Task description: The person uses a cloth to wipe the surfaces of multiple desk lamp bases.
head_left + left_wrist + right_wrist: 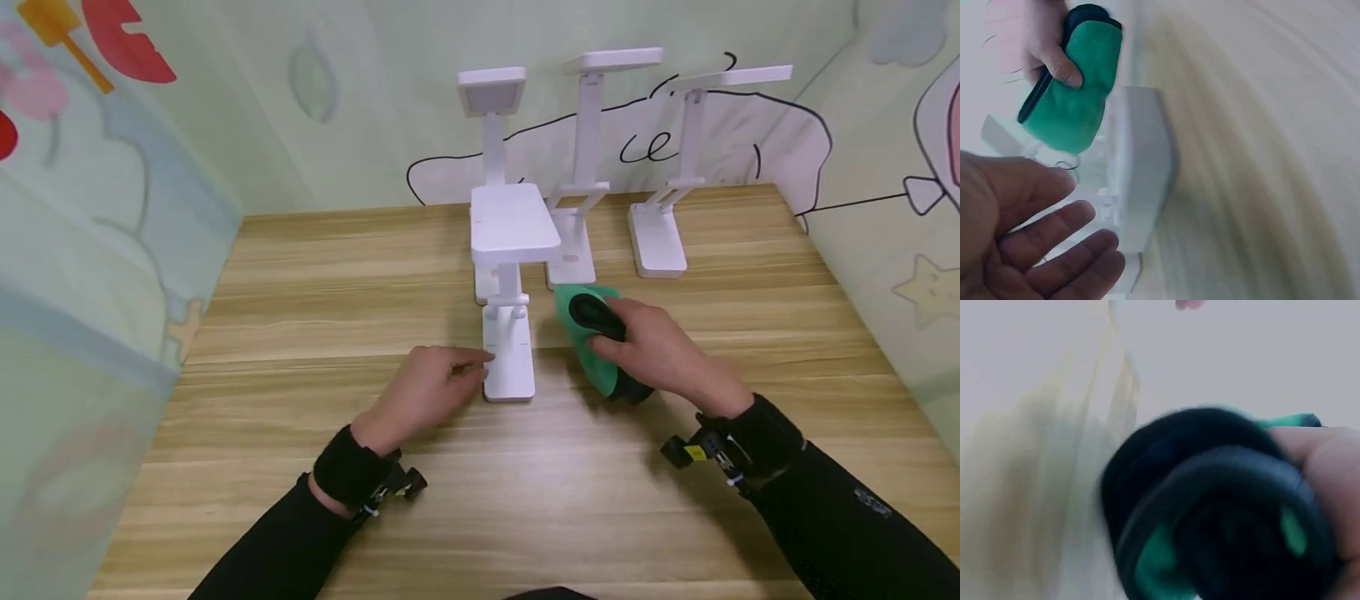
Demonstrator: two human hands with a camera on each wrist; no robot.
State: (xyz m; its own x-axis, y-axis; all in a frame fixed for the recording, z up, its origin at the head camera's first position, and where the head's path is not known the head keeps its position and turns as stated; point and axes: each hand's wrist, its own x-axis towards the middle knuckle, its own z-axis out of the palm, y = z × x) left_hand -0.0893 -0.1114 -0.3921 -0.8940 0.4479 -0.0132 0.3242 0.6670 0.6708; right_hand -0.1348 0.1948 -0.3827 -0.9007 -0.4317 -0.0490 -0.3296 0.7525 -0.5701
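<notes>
My right hand [663, 350] grips a folded green cloth [600, 375] with dark edging, just right of the nearest white desk lamp [513, 223]. The cloth [1222, 434] is rolled into loops, blurred in the right wrist view. At the left side of that lamp's base [508, 367] is my left hand [431, 387], its fingertips by the edge; whether they touch cannot be told. In the left wrist view the left hand's fingers [1054, 231] are loosely bent, with nothing between them, and the cloth [1088, 81] shows above them.
Three more white desk lamps stand behind: one at left [491, 92], one in the middle [588, 133], one at right [658, 242]. They are on a wood-grain table [337, 283] against a printed wall covering [337, 125], which also runs along both sides.
</notes>
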